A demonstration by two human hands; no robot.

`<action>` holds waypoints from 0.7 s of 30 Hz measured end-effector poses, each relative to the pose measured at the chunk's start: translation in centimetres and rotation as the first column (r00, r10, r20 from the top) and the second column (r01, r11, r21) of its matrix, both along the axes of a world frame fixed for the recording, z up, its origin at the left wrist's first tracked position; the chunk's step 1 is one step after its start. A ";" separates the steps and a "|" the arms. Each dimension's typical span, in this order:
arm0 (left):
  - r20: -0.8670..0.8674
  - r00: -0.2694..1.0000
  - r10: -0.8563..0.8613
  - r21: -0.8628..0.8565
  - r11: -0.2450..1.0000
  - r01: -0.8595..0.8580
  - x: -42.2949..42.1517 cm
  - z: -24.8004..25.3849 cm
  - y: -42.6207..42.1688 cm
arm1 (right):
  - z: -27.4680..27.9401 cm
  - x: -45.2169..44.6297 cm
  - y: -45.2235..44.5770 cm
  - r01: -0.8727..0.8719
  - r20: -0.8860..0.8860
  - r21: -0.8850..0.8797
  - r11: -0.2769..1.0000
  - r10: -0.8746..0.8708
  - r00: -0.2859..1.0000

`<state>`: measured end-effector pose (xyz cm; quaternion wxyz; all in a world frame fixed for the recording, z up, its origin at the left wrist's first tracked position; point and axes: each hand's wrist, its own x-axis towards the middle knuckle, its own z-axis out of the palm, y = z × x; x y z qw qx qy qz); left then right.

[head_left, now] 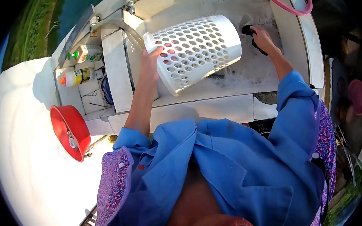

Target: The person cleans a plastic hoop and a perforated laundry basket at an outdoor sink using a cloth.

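Note:
A white basket (202, 44) with round holes lies tilted on its side over the tiled basin (214, 109). My left hand (151, 61) grips its rim at the left, the fingers showing through the holes. To the right of the basket, my right hand (263, 39) is closed on a black cloth-like item (249, 31), part of which hangs below the palm. Soapy water (247, 71) covers the basin floor beneath that hand. Water runs down below the basket's lower side.
Taps (131, 3) with a hose (120, 24) stand at the back left. Two bottles (89, 53) (77, 77) and a blue brush (107, 90) lie in a side compartment. A red bowl (70, 131) is at the left; a pink ring (293, 10) rests at the upper right.

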<state>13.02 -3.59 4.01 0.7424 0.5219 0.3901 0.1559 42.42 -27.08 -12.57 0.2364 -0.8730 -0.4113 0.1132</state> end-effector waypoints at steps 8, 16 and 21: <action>0.034 0.999 0.022 0.207 0.978 -0.028 -0.8 -1.1 0.7 | -0.7 -3.9 -0.2 0.300 0.193 -0.548 0.781 -0.231 0.954; 0.048 0.999 0.011 0.121 0.993 -0.016 -1.4 -2.2 0.0 | -4.5 -3.5 0.4 0.045 0.046 -0.274 0.961 -0.034 0.998; 0.045 0.999 0.023 0.099 0.995 -0.028 -0.8 -1.8 0.2 | 5.2 -4.9 3.1 0.303 -0.407 0.050 0.952 -0.258 0.876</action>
